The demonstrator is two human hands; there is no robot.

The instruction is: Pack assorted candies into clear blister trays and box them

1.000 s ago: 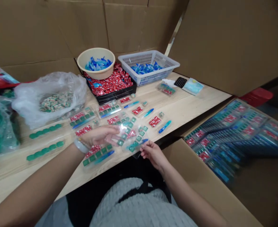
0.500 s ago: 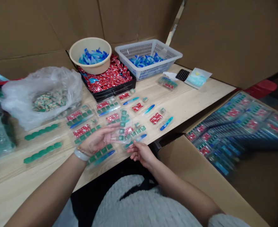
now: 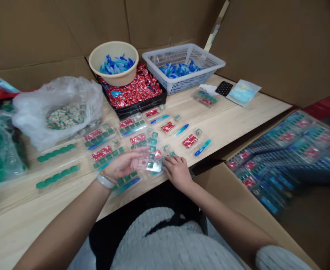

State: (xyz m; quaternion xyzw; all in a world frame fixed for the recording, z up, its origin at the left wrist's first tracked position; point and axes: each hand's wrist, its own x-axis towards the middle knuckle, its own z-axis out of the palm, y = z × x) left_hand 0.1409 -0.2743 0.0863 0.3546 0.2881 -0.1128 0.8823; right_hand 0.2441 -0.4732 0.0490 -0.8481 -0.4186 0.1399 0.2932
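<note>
My left hand (image 3: 124, 165) holds a clear plastic packet (image 3: 150, 161) with green squares and a red sachet inside, just above the front edge of the wooden table (image 3: 232, 122). My right hand (image 3: 176, 169) rests fingers-down on the table edge beside that packet, touching its right side and small green pieces there. Several filled clear packets (image 3: 99, 138) with red sachets, green squares and blue sticks lie in rows behind my hands.
A beige bowl (image 3: 114, 63) and a white basket (image 3: 183, 67) hold blue sticks. Red sachets fill a black tray (image 3: 136, 93). A plastic bag (image 3: 58, 110) of small candies sits left. A cardboard box (image 3: 282, 157) of finished packets stands at the right.
My right hand moved from below the table edge up onto the table next to the packet. The left hand kept the packet, shifting slightly right. The camera view drifted a little.
</note>
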